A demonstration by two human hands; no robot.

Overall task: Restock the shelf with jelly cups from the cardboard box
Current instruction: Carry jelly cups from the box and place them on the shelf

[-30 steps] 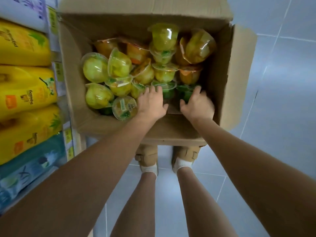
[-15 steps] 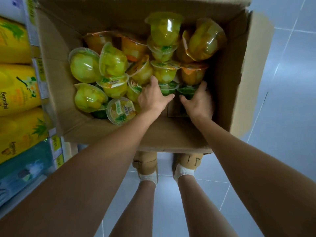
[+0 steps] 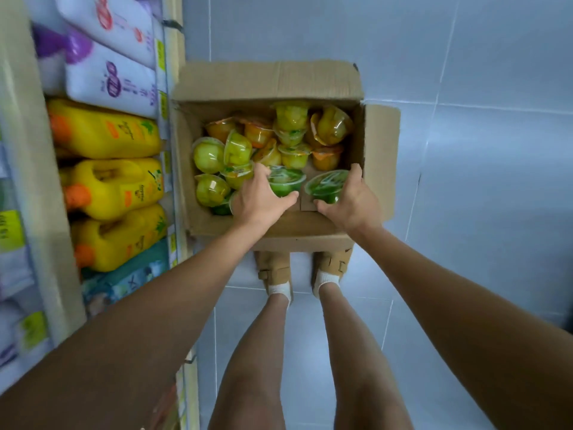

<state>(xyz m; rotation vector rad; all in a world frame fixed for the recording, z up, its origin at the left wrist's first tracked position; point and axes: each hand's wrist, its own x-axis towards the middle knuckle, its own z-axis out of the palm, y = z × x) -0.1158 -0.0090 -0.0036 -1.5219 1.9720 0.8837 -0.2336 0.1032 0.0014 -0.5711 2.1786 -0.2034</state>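
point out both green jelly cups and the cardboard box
left green jelly cup [image 3: 283, 177]: head view, on its clear lid
right green jelly cup [image 3: 327, 183]: head view, on its clear lid
cardboard box [image 3: 266, 80]: head view, on its far flap

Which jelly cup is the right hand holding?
The green cup nearest the right wall of the box, gripped by the right hand. The other green cup, just left of it, is in the left hand.

**A shop aisle with stocked shelving**

Left of the open cardboard box [image 3: 279, 79] stands a shelf [image 3: 37, 228] packed with rows of identical yellow bottles [image 3: 105, 131] and white packs [image 3: 102, 79]. Small price labels [image 3: 159, 54] run along its edge. The box sits on a grey tiled floor [image 3: 465, 150], filled with sealed jelly cups [image 3: 294, 119].
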